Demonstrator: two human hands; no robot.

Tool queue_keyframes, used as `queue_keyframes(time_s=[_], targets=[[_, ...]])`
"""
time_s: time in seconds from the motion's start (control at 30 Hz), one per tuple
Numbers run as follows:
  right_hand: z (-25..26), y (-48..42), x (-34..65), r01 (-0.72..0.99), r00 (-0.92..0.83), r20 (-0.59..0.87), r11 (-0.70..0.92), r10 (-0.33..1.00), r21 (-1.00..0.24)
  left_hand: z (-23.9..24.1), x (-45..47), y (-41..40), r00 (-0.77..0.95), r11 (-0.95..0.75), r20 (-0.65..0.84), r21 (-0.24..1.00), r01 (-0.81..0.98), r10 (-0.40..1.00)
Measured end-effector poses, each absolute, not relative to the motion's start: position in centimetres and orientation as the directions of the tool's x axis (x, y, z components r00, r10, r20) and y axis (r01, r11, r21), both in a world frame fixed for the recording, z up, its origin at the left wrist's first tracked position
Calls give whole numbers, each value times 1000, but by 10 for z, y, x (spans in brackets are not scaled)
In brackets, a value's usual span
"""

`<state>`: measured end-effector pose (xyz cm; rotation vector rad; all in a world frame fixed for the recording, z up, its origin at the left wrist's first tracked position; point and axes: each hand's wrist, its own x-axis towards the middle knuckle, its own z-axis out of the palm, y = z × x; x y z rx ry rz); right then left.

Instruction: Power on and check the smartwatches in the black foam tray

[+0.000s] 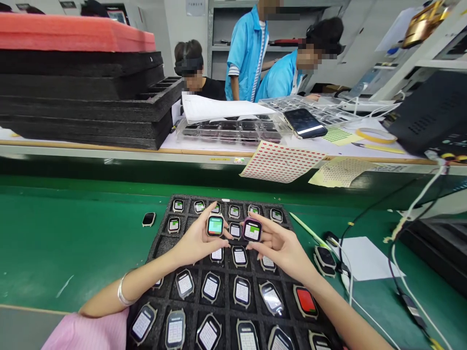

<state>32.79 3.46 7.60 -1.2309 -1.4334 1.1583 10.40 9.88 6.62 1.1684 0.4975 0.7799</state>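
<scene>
Between the thumb and fingers of my left hand (195,238) is a smartwatch case (215,226) with a light frame and a lit teal and green screen. My right hand (282,243) grips a purple-framed watch case (252,229), its screen white with a green patch. Both are held side by side, screens facing me, above a black foam tray (226,277). Many strapless watch cases lie in the tray's compartments, most with lit white screens. One watch case (305,300) at the tray's right shows red and green. My forearms hide parts of the tray.
A dark-screened watch case (149,219) lies left on the green mat (73,243). At right are a green pen (308,228), stacked watch cases (324,260), white paper and cables (412,306). Foam trays (80,107), a phone (305,122) and sticker sheets (282,162) occupy the shelf. Several people are beyond.
</scene>
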Motion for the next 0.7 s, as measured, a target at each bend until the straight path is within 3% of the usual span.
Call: queue_keyframes(time_s=[0.07, 0.13, 0.17, 0.23, 0.47, 0.7], targets=[[63, 41, 340, 425, -115, 81, 123, 990, -897, 55, 99, 104, 645, 57, 68, 984, -171, 761], [48, 50, 353, 651, -124, 117, 169, 985, -740, 43, 92, 112, 630, -226, 130, 971, 74, 766], [42, 53, 359, 704, -130, 130, 184, 983, -686, 36, 88, 117, 622, -378, 164, 898, 228, 765], [34, 59, 370, 752, -148, 144, 206, 978, -627, 26, 77, 128, 605, -508, 192, 759, 407, 773], [37, 64, 367, 831, -263, 140, 298, 955, -469, 12, 49, 152, 654, -627, 160, 517, 583, 740], [24, 87, 324, 837, -255, 114, 279, 960, -470, 24, 93, 142, 733, -712, 124, 388, 585, 669]])
